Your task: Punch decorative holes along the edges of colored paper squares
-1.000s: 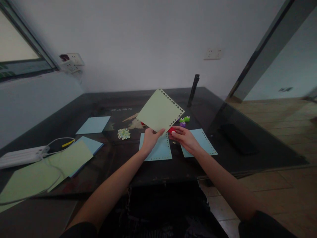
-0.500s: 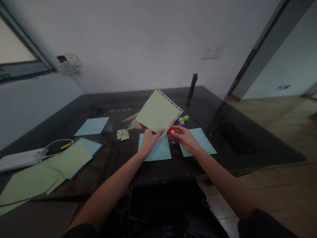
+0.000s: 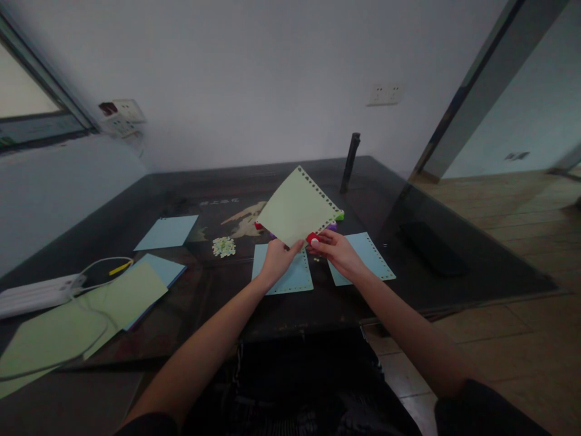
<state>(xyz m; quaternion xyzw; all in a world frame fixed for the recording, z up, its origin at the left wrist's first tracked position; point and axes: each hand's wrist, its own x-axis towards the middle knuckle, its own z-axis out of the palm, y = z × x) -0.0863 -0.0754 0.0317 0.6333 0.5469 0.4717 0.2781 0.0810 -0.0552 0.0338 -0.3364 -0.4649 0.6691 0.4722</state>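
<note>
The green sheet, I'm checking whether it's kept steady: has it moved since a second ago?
Yes. The green sheet has shifted right, now covering most of the green punch beside it.

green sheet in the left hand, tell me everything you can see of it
The green sheet is a pale green square of thin paper, seen corner-up like a diamond and lifted clear of the dark table. Rows of small punched holes run along its upper right and lower right edges. The left hand pinches its bottom corner. The right hand holds a red punch against its lower right edge. It hides part of the small punches behind it.
</note>
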